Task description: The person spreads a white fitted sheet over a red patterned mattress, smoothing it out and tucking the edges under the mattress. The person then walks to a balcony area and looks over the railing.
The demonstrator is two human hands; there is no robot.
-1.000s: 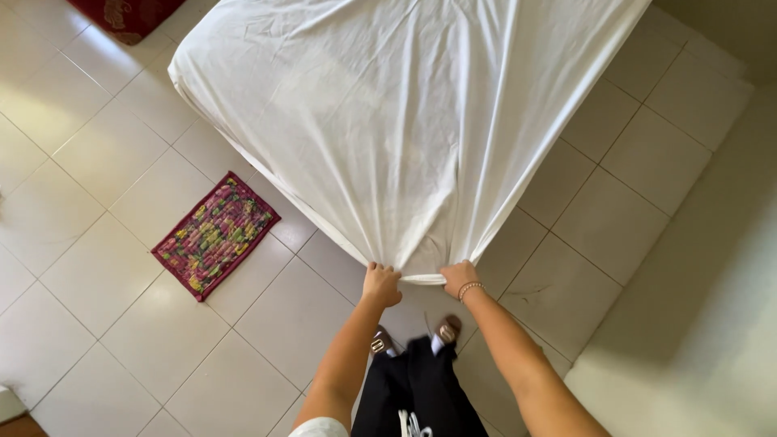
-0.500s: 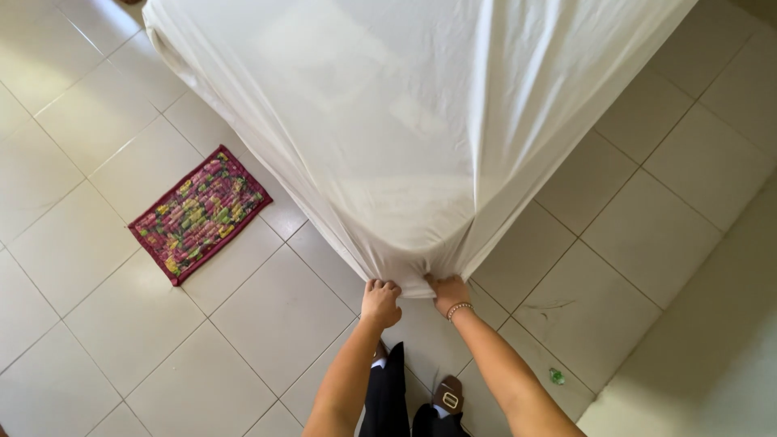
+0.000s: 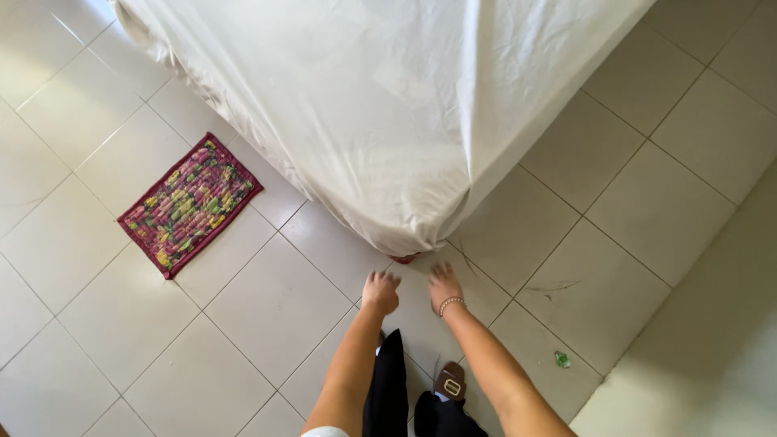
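A white sheet (image 3: 388, 105) covers the corner of a bed and hangs down to the tiled floor. Its lowest fold ends just above my hands, with a bit of red showing under the hem. My left hand (image 3: 380, 291) is loosely curled and holds nothing, a short way below the hem. Beside it my right hand (image 3: 443, 285), a bead bracelet on its wrist, has its fingers spread flat toward the floor and touches no cloth. My dark trousers and sandalled foot (image 3: 449, 382) show below.
A small patterned red mat (image 3: 190, 202) lies on the pale floor tiles (image 3: 267, 307) to the left of the bed corner. A tiny green scrap (image 3: 562, 358) lies on a tile at the right.
Both hands gripped the sheet's corner and drew it down over the bed corner; now they have let go and sit below the hem. The view has dipped closer.
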